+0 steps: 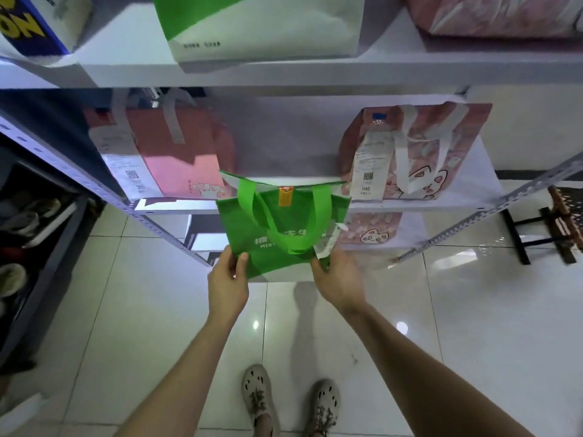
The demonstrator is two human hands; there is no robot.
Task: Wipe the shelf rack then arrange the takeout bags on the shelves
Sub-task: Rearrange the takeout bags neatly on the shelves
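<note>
Gripping green bag [277,234] | left hand [227,280], right hand [339,280] | arms outstretched

Shoes [30,212] sit in a dark cabinet [19,326] at the tiled floor's [473,326] left edge; a black-legged stool [550,225] stands at its right edge.

Matt green cloth bag [277,234], glossy white floor tiles [473,310], perforated metal shelf rack [504,197] uprights.

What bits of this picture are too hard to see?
Head view:
- White lettering on the green bag: its handles cover the middle.
- The green-and-white bag on the top shelf: cut off by the top edge.
- The receipt print on the cat bag: too small.
</note>
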